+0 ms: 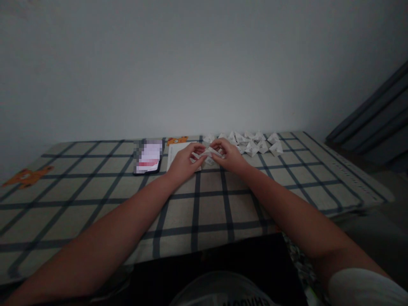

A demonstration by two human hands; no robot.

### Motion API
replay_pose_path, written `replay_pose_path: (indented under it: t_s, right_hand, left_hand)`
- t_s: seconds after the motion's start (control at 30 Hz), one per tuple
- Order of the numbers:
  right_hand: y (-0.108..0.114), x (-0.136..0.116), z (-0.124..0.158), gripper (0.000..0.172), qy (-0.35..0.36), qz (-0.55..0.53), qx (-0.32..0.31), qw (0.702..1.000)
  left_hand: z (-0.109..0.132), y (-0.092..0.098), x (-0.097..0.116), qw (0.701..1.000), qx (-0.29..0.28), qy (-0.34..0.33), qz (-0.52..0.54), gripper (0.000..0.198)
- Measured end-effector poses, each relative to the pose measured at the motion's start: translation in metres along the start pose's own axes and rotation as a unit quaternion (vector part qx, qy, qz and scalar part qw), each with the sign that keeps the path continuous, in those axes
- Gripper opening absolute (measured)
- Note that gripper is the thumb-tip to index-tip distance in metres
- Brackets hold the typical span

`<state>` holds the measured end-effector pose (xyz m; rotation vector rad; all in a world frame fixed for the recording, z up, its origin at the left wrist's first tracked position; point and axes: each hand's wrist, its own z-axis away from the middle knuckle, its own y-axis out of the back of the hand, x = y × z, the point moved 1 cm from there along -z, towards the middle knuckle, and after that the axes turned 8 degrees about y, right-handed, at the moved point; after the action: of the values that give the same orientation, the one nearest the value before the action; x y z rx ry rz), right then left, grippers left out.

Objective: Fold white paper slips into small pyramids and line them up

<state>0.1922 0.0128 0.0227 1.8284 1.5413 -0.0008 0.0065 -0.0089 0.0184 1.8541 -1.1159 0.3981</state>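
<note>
Between my two hands is a small folded piece of white paper (209, 154), pinched from both sides above the table. My left hand (188, 159) closes thumb and fingertips on its left side. On the other side my right hand (230, 156) grips it with thumb and forefinger. Fingers cover much of its shape. Just behind and to the right lie several folded white paper pieces (251, 148) with pointed corners, grouped near the wall. Beneath and beside my left hand rests a white sheet or pad (174, 154).
A phone (148, 157) with a lit, blurred screen lies left of my hands. The checked tablecloth (210, 208) has orange bear figures (28, 176) on it. A pale wall (191, 68) rises behind the table, and a dark curtain (376, 108) hangs at the right.
</note>
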Motion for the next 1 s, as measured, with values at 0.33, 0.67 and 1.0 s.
replay_pose_path:
  t_s: [0.33, 0.67, 1.0]
  right_hand:
    - [0.003, 0.004, -0.002, 0.009, 0.089, 0.057, -0.006, 0.994]
    - [0.003, 0.006, -0.003, 0.009, 0.160, 0.106, -0.042, 0.981]
    - [-0.002, 0.012, -0.001, 0.014, 0.137, 0.094, -0.109, 0.980]
  left_hand:
    - [-0.002, 0.003, -0.003, 0.999, -0.008, -0.017, -0.032, 0.013]
    - [-0.002, 0.004, 0.000, 0.999, -0.022, 0.023, -0.021, 0.025]
    - [-0.001, 0.004, -0.005, 0.998, -0.008, 0.041, -0.038, 0.024]
